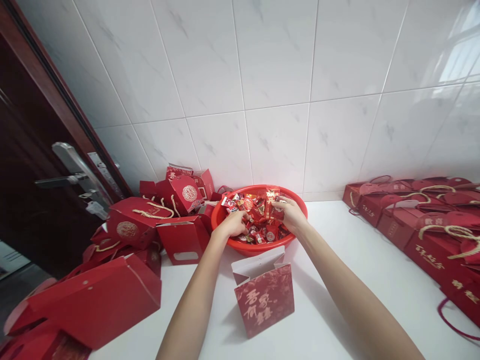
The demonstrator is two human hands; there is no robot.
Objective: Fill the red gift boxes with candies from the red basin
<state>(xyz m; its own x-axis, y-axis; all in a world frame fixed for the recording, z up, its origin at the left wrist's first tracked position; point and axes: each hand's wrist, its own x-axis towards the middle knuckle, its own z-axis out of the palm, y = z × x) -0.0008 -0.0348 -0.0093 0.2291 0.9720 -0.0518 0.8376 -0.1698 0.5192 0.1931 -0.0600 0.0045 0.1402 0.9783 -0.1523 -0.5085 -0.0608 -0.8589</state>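
Wrapped candies [258, 212], mostly red, fill a red plastic basket [245, 248] against the wall. My left hand [235, 223] reaches into the basket's left side, its fingers curled down among the candies; what they grasp is hidden. On the right side, my right hand [290, 212] pinches a long red candy packet [271, 200] that stands up out of the pile. In front of the basket, between my forearms, an open red gift box [265, 300] with pale lettering stands upright on the white table [318, 320]. Its top flaps are raised.
On the left lies a heap of red gift boxes [105, 295], some with rope handles. Closed gift boxes [408, 220] with tied cords stand in rows at the right. A tiled wall [277, 140] rises behind, and a dark door [30, 150] with a metal handle is at far left.
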